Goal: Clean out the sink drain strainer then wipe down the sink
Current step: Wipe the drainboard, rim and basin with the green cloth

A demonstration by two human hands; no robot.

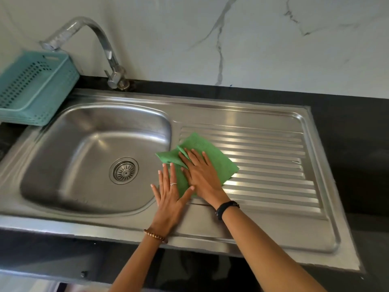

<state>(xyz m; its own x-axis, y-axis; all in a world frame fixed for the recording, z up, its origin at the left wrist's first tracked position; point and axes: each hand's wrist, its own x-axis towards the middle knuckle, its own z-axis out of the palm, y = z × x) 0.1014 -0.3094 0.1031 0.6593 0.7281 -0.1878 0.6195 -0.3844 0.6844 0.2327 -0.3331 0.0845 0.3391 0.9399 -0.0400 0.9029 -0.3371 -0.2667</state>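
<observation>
A steel sink (pixel 88 144) holds a round drain strainer (pixel 124 170) seated in its bowl, which looks bare and clean. A green cloth (pixel 212 157) lies flat on the left end of the ridged drainboard (pixel 273 161), beside the bowl's right rim. My right hand (pixel 202 175) lies flat on the cloth, palm down and fingers spread. My left hand (pixel 170 199) rests flat on the steel at the bowl's rim, with its thumb and inner fingers touching the cloth's near-left edge. Neither hand curls around the cloth.
A curved chrome faucet (pixel 105 47) rises behind the bowl, its spout turned left. A teal perforated basket (pixel 31 87) sits on the black counter (pixel 347 127) at the back left, overlapping the sink's corner. A white marble wall stands behind.
</observation>
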